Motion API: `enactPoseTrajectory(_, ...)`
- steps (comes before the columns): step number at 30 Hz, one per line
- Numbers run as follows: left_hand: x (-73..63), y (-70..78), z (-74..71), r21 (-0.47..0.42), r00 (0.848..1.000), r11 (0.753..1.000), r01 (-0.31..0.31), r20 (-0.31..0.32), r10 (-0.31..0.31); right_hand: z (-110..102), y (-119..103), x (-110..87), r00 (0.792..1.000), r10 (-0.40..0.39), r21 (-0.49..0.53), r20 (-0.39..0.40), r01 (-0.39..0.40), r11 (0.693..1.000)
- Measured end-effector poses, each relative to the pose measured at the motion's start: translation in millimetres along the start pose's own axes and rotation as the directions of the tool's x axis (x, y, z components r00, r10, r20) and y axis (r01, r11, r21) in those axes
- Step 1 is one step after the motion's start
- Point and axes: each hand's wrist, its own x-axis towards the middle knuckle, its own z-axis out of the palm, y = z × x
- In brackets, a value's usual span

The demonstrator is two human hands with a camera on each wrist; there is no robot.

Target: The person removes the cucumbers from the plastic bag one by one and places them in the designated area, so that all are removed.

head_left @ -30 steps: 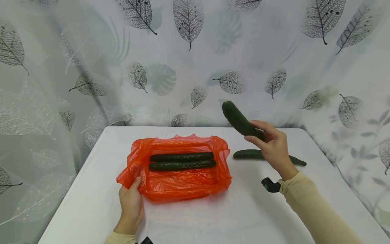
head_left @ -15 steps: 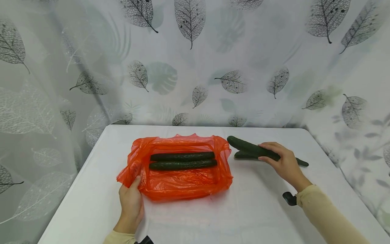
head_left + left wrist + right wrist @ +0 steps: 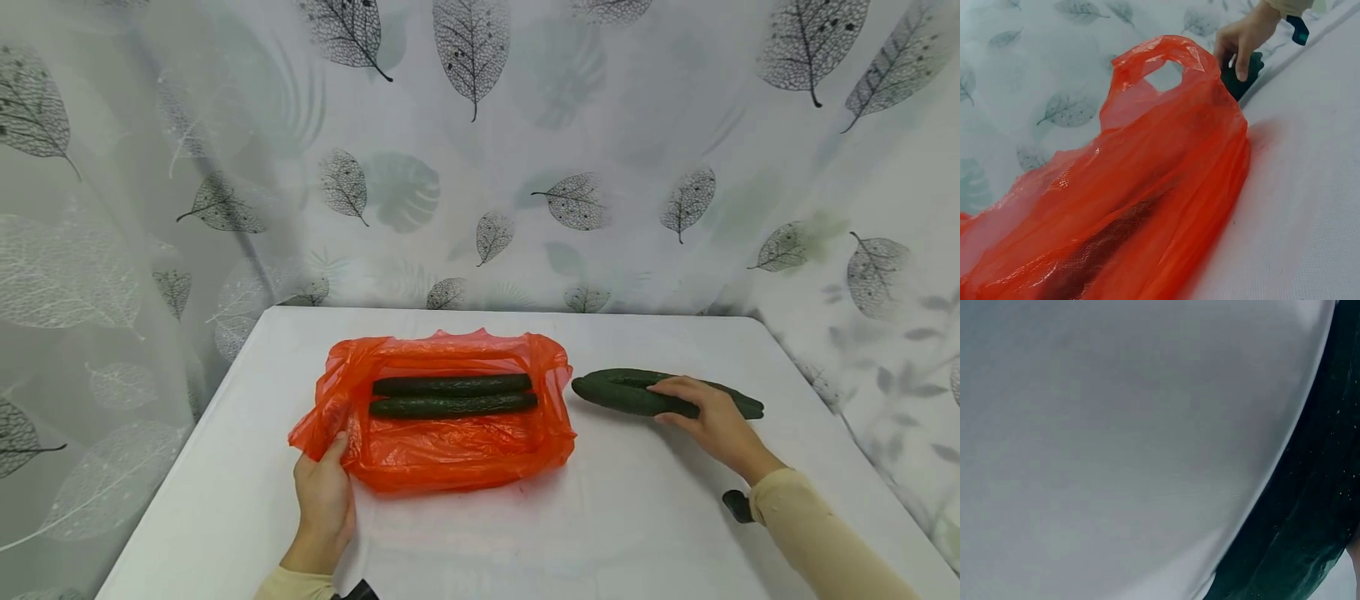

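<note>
An orange-red plastic bag lies spread on the table, mouth up, with two dark green cucumbers side by side in it. My left hand grips the bag's left side, thumb on top. In the left wrist view the bag fills the middle, a handle loop standing up. On the right, my right hand holds a cucumber low at the table, fingers over it. Another cucumber lies just behind, partly hidden. The right wrist view shows dark green cucumber skin along its right edge.
Everything lies on a white table. A curtain with leaf prints hangs behind it and along both sides. A dark device sits at the right wrist, and another at the left.
My right hand has lowered the cucumber from the air to the table, moving right and down, beside the one lying there. My left hand stays on the bag.
</note>
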Motion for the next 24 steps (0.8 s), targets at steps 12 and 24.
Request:
enactPoseTrajectory(12, -0.8, 0.1, 0.8, -0.002, 1.000, 1.000, -0.006, 0.011, 0.006, 4, 12, -6.0, 0.999, -0.024, -0.038, 0.024, 0.025, 0.999)
enactPoseTrajectory(24, -0.8, -0.3, 2.9, 0.008, 1.000, 1.000, 0.009, 0.009, -0.009, 2, 17, -5.3, 0.995, 0.013, -0.053, 0.099, -0.008, 0.999)
